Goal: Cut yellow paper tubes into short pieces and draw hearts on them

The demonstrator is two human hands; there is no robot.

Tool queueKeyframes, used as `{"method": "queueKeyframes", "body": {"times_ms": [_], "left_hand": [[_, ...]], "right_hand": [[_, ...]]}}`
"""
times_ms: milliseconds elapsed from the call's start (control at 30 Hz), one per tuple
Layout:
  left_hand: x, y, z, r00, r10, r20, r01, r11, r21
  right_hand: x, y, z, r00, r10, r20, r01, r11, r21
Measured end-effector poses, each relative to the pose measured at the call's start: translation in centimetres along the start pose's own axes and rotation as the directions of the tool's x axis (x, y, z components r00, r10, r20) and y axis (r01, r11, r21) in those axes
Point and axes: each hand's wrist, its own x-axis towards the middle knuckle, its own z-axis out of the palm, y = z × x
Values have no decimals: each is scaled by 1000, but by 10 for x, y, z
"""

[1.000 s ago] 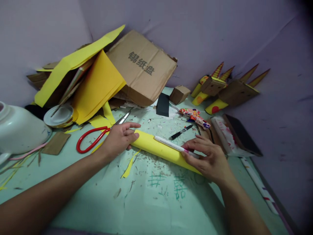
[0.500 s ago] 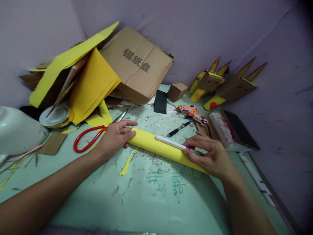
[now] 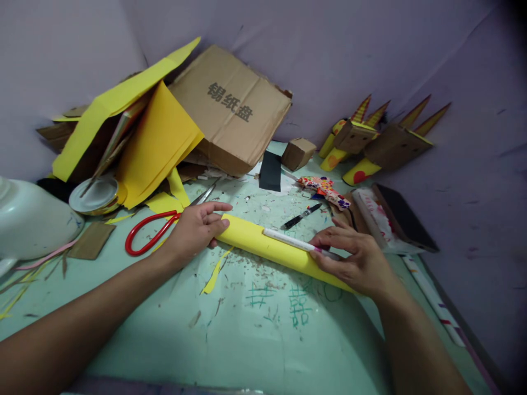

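At the far left, a white rounded vessel (image 3: 28, 219) sits on the pale green tabletop (image 3: 247, 340), with a roll of tape (image 3: 95, 196) just behind it and a brown card scrap (image 3: 91, 240) in front. Yellow paper sheets (image 3: 156, 142) lean in a heap against a flattened cardboard box (image 3: 233, 109) printed with characters. Red-handled scissors (image 3: 150, 233) lie beside the left hand (image 3: 195, 230), their blades pointing up past its fingertips.

The left hand rests palm down, fingers spread loosely, pressing on the left end of a yellow paper roll (image 3: 263, 247). The roll lies slantwise on the tabletop between the two hands, its left end higher in view and its right end lower. A white pen (image 3: 294, 242) lies along the top of the roll, its near end under the fingers of the right hand (image 3: 356, 260). That hand lies flat over the roll's right end, fingers together and bent, holding the pen and the roll down.

Behind the roll are a black block (image 3: 270, 171), a small cardboard cube (image 3: 298, 153), a patterned glue gun (image 3: 325, 191) and a black marker (image 3: 301, 216). To the right stand cardboard-and-yellow figures with striped cones (image 3: 379, 142), and a dark flat box (image 3: 401, 216) lies near the right hand.
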Motion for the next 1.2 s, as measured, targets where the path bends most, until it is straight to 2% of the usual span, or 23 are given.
{"method": "queueKeyframes", "body": {"times_ms": [500, 1200], "left_hand": [[0, 0, 1, 1000, 4, -8, -4, 1000, 0], [-1, 2, 1, 1000, 8, -20, -8, 1000, -5]], "right_hand": [[-1, 0, -1, 1000, 25, 17, -24, 999, -44], [0, 0, -4, 997, 57, 51, -57, 998, -2]]}}
